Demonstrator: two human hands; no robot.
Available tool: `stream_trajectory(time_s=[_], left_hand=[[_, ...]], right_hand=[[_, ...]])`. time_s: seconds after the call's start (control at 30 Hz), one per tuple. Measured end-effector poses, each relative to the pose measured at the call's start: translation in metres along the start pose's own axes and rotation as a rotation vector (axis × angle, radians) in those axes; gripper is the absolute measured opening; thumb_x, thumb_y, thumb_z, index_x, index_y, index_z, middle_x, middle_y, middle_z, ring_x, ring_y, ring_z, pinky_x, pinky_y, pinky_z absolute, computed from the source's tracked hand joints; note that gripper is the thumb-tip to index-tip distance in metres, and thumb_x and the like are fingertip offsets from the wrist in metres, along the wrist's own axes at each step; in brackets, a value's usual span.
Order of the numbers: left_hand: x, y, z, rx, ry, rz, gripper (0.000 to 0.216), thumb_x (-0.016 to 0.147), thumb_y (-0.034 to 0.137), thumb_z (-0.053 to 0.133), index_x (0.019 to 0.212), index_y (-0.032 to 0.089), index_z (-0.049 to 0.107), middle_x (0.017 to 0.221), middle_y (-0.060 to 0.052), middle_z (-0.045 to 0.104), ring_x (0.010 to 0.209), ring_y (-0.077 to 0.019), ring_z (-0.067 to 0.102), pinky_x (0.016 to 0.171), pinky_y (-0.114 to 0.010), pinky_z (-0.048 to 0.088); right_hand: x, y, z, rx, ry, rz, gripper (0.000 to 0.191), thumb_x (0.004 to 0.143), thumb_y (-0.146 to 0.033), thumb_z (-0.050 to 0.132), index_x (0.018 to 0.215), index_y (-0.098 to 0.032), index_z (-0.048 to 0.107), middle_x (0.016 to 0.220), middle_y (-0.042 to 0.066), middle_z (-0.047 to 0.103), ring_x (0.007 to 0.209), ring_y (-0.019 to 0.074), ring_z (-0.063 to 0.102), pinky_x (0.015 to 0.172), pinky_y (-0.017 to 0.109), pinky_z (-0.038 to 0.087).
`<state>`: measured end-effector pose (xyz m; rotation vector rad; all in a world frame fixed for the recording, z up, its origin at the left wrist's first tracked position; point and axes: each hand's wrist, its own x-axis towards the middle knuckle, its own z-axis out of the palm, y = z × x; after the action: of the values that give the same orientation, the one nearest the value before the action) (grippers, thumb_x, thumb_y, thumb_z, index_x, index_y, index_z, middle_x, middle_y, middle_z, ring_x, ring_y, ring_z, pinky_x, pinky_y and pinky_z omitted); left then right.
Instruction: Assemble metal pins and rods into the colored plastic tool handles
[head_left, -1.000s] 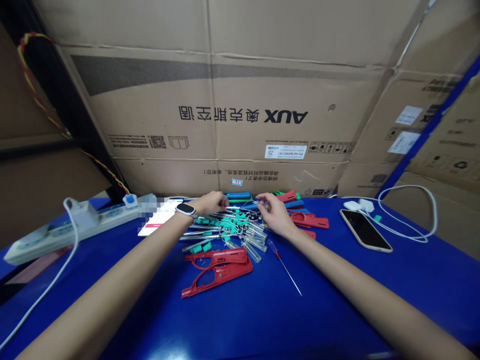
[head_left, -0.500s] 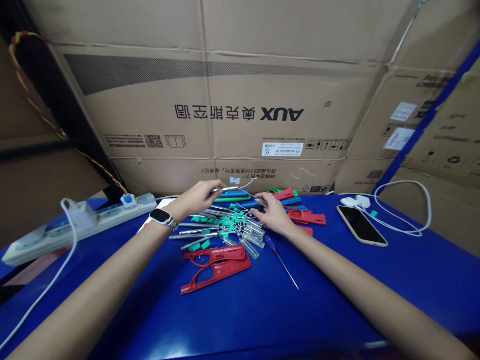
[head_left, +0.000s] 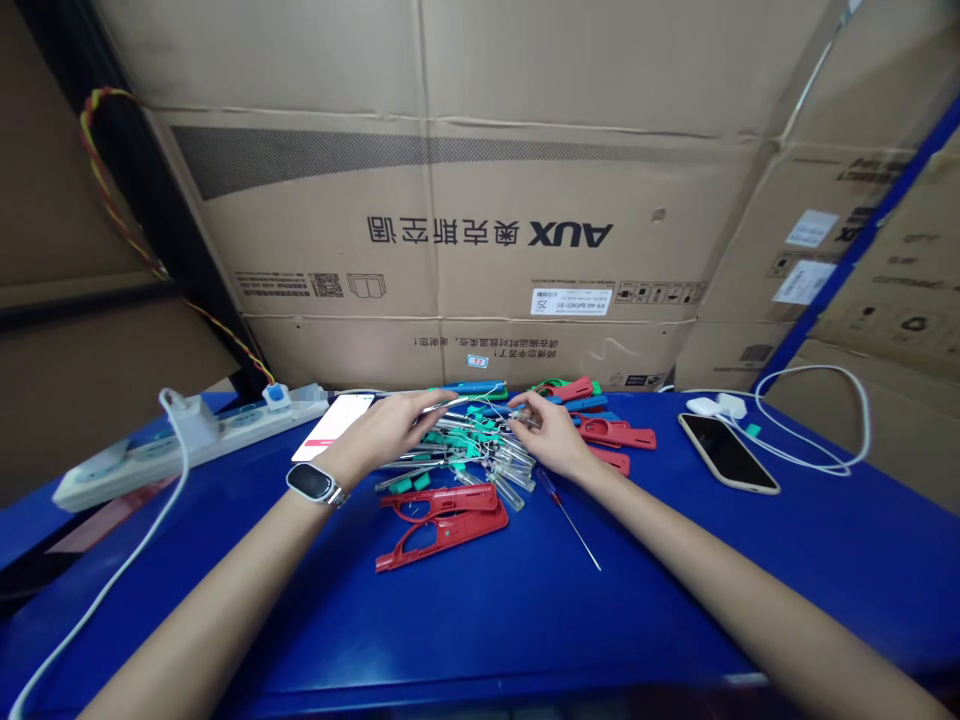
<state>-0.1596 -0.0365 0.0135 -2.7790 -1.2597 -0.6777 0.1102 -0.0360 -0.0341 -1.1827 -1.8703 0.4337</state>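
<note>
Beneath my fingers, on the desk point(head_left: 525, 620): a pile point(head_left: 469, 452) of clear-handled drivers and green caps. My left hand point(head_left: 390, 430) pinches a thin metal rod point(head_left: 463, 402) just above the pile. My right hand point(head_left: 553, 437) has its fingertips in the pile; I cannot tell its grip. Step, I judge: drawing one rod clear, which calls for a steady pinch.
</note>
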Motion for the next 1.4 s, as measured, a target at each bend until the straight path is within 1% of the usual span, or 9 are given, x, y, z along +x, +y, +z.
stream_trajectory(time_s=[0.17, 0.37, 0.6, 0.7, 0.8, 0.93, 1.17, 1.3, 1.4], left_hand=[[-0.003, 0.011, 0.005, 0.036, -0.005, -0.008, 0.036, 0.104, 0.035, 0.031, 0.122, 0.020, 0.058, 0.115, -0.010, 0.070, 0.102, -0.0250, 0.068, 0.087, -0.037, 0.051], [0.013, 0.018, 0.008, 0.048, -0.026, -0.022, 0.032, 0.103, 0.032, 0.032, 0.118, 0.019, 0.058, 0.112, -0.011, 0.069, 0.099, -0.0254, 0.067, 0.083, -0.037, 0.050], [0.007, 0.010, 0.011, 0.016, -0.009, -0.045, 0.032, 0.101, 0.032, 0.033, 0.117, 0.018, 0.058, 0.106, -0.011, 0.070, 0.092, -0.0259, 0.067, 0.079, -0.037, 0.050], [0.001, 0.007, 0.012, -0.009, 0.028, -0.056, 0.033, 0.101, 0.033, 0.034, 0.118, 0.018, 0.058, 0.107, -0.011, 0.070, 0.091, -0.0261, 0.068, 0.079, -0.037, 0.050], [-0.005, 0.010, 0.009, -0.031, 0.034, -0.076, 0.037, 0.102, 0.036, 0.032, 0.123, 0.019, 0.057, 0.101, -0.010, 0.071, 0.084, -0.0253, 0.068, 0.074, -0.035, 0.049], [-0.015, 0.018, 0.000, -0.006, 0.022, -0.077, 0.043, 0.103, 0.042, 0.032, 0.137, 0.022, 0.050, 0.082, -0.004, 0.070, 0.069, -0.0227, 0.065, 0.065, -0.032, 0.045], [-0.045, 0.027, 0.002, -0.069, 0.071, -0.010, 0.029, 0.102, 0.034, 0.036, 0.116, 0.020, 0.058, 0.105, -0.008, 0.070, 0.083, -0.0207, 0.065, 0.072, -0.031, 0.047], [-0.055, 0.034, 0.007, -0.080, 0.034, -0.069, 0.031, 0.102, 0.037, 0.037, 0.121, 0.021, 0.056, 0.095, -0.006, 0.070, 0.077, -0.0202, 0.065, 0.069, -0.031, 0.046], [-0.057, 0.035, 0.010, -0.104, 0.031, -0.022, 0.032, 0.102, 0.036, 0.037, 0.123, 0.022, 0.057, 0.109, -0.007, 0.071, 0.089, -0.0211, 0.067, 0.077, -0.032, 0.047]], right_hand=[[0.005, -0.007, -0.004, -0.319, -0.120, 0.062, 0.010, 0.079, -0.026, 0.064, 0.085, -0.018, 0.067, 0.072, 0.002, 0.066, 0.067, 0.0167, 0.058, 0.063, 0.026, 0.036], [0.019, -0.008, -0.001, -0.530, -0.196, 0.114, 0.016, 0.086, -0.026, 0.059, 0.087, -0.019, 0.072, 0.080, 0.006, 0.072, 0.078, 0.0211, 0.063, 0.068, 0.028, 0.033], [0.028, -0.003, -0.002, -0.492, -0.245, 0.075, 0.019, 0.089, -0.022, 0.056, 0.072, -0.019, 0.065, 0.069, 0.004, 0.065, 0.069, 0.0182, 0.058, 0.065, 0.028, 0.031], [0.033, -0.007, -0.008, -0.473, -0.237, 0.037, 0.021, 0.090, -0.022, 0.055, 0.071, -0.018, 0.061, 0.076, 0.005, 0.064, 0.070, 0.0174, 0.057, 0.067, 0.028, 0.032], [0.036, -0.014, -0.016, -0.339, -0.251, 0.003, 0.017, 0.090, -0.024, 0.057, 0.073, -0.018, 0.059, 0.078, 0.004, 0.062, 0.068, 0.0165, 0.054, 0.065, 0.027, 0.034], [0.029, -0.025, -0.024, -0.025, -0.401, 0.002, 0.015, 0.090, -0.027, 0.055, 0.077, -0.018, 0.057, 0.067, 0.000, 0.058, 0.062, 0.0141, 0.049, 0.061, 0.026, 0.035], [-0.011, -0.036, -0.012, 0.122, -0.494, -0.060, 0.026, 0.089, -0.038, 0.055, 0.073, -0.018, 0.055, 0.063, -0.004, 0.048, 0.058, 0.0113, 0.042, 0.055, 0.024, 0.033], [-0.029, -0.042, -0.001, 0.093, -0.528, -0.062, 0.020, 0.089, -0.031, 0.055, 0.075, -0.017, 0.059, 0.064, -0.003, 0.054, 0.060, 0.0118, 0.046, 0.057, 0.024, 0.036], [-0.037, -0.043, 0.005, 0.088, -0.469, -0.065, 0.009, 0.086, -0.026, 0.058, 0.085, -0.017, 0.062, 0.071, -0.002, 0.058, 0.064, 0.0127, 0.051, 0.061, 0.025, 0.040]])
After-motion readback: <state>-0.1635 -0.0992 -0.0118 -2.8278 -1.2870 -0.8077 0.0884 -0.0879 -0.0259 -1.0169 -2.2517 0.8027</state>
